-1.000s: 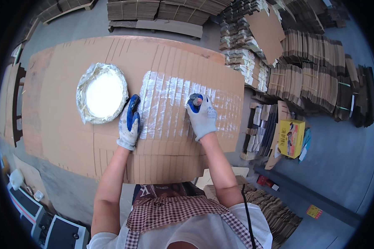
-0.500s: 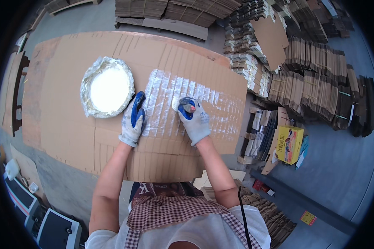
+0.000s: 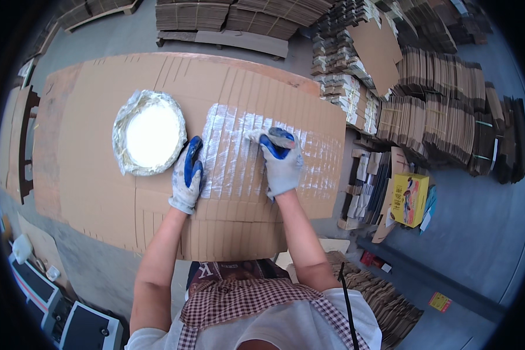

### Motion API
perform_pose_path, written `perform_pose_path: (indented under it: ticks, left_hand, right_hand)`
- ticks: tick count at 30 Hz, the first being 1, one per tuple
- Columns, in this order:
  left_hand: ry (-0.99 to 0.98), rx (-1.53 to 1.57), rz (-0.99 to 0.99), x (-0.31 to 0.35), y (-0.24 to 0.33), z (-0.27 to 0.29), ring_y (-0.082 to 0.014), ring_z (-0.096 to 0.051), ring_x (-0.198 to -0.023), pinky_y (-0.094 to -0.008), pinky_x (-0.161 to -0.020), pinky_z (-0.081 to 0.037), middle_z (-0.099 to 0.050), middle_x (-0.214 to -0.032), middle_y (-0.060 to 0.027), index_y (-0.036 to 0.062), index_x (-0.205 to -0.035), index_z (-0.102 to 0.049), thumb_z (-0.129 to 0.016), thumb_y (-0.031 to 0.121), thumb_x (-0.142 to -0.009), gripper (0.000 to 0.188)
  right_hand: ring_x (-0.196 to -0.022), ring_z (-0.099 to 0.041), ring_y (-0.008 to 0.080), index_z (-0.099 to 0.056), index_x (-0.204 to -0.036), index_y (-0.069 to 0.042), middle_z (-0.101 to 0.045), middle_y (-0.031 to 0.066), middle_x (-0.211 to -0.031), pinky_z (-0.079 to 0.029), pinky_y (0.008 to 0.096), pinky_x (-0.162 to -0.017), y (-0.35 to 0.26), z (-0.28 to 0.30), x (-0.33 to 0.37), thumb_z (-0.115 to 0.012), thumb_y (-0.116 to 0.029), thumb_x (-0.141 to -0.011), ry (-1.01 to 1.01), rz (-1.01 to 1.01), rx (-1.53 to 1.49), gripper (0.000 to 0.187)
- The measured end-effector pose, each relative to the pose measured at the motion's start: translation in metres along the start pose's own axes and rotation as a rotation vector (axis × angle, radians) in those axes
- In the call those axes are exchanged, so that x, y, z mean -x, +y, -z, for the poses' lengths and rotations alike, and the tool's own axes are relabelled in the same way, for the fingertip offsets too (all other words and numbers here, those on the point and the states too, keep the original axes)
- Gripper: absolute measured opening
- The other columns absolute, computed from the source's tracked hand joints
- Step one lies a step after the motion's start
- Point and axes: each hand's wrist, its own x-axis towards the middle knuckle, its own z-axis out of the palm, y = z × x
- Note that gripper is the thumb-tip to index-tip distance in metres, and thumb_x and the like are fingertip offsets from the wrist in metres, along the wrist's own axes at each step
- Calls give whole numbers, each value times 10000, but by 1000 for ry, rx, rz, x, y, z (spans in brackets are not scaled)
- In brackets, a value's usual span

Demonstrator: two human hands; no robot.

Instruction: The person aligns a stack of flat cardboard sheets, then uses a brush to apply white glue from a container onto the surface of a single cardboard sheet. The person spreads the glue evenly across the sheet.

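Note:
A stack of brown cardboard sheets (image 3: 93, 146) lies before me, its middle and right part streaked with a wet-looking white coating (image 3: 233, 151). My right hand (image 3: 283, 160), in a white glove with a blue palm, is closed around a brush (image 3: 255, 136) whose pale head touches the coated area; the fingers hide most of its handle. At the left edge of the coating, my left hand (image 3: 188, 175), gloved alike, rests on the cardboard with its fingers stretched out. Beside it stands a round basin (image 3: 118, 143) with a crumpled, plastic-like rim, holding something bright white.
Bundled flat cardboard (image 3: 431, 122) is piled along the right side, and more stacks on pallets (image 3: 221, 20) stand beyond the table. A yellow box (image 3: 409, 200) sits at the right. Grey-and-black machine parts (image 3: 87, 326) are at the lower left.
My right hand has moved right and slightly away from me with the brush, which now tilts more flatly. The whole view has shifted slightly; my left hand stays by the coating's left edge.

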Motion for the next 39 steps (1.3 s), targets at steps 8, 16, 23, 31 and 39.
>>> perform_pose_path:
  ticks: [8,16,23,31,39]
  left_hand:
    - [-9,18,0,-1,-1,-2,-336,-526,-1321,-409,-1141,-359,-563,-1421,-197,-33,-1428,-491,-485,303,-1018,530]
    - [-4,33,-11,-1,0,-2,-338,-531,-1316,-405,-1134,-365,-564,-1419,-201,-35,-1424,-495,-484,303,-1018,529]
    - [-2,-1,-16,0,-2,-1,-337,-531,-1316,-408,-1135,-364,-557,-1427,-201,-30,-1425,-494,-484,312,-1020,530]
    - [-18,-5,-8,-1,-5,-5,-335,-508,-1336,-423,-1153,-345,-537,-1452,-182,-11,-1439,-491,-475,320,-1028,528]
    - [7,-33,-3,3,-11,-3,-340,-509,-1334,-423,-1145,-352,-544,-1443,-188,-9,-1441,-490,-476,325,-1026,532]
  right_hand:
    - [-945,-644,347,-615,-1037,-69,-623,137,-1028,-516,420,-838,21,-36,-40,-790,-238,-821,197,168,261,326]
    - [-915,-654,335,-607,-1014,-100,-612,108,-1032,-521,433,-797,3,-44,-40,-781,-315,-831,155,214,271,331]
    - [-911,-657,336,-600,-1042,-80,-617,132,-1018,-523,433,-802,35,-2,-56,-766,-312,-840,189,67,428,350]
    - [-971,-641,374,-595,-1089,-79,-608,152,-1096,-513,452,-849,39,1,-56,-776,-296,-823,54,119,404,388]
    - [-927,-639,354,-585,-1072,-54,-606,144,-1034,-521,437,-835,53,52,-56,-756,-190,-817,205,123,471,336]
